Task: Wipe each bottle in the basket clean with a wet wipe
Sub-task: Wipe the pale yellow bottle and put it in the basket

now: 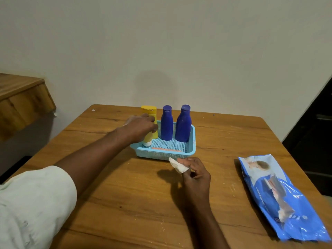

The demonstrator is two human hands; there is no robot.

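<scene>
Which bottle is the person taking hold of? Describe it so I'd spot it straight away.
On the wooden table stands a light blue basket holding three bottles. The left hand grips the one at the basket's left end. It is the only yellow bottle; its two neighbours are dark blue.

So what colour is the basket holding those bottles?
Light blue, with a fine mesh pattern; the basket shows clearly in the head view.

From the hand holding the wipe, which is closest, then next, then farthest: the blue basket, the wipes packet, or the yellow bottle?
Measured from the right hand:
1. Blue basket, just ahead of the fingers.
2. Wipes packet, off to the right on the table.
3. Yellow bottle, at the basket's back left, under the left hand.
</scene>
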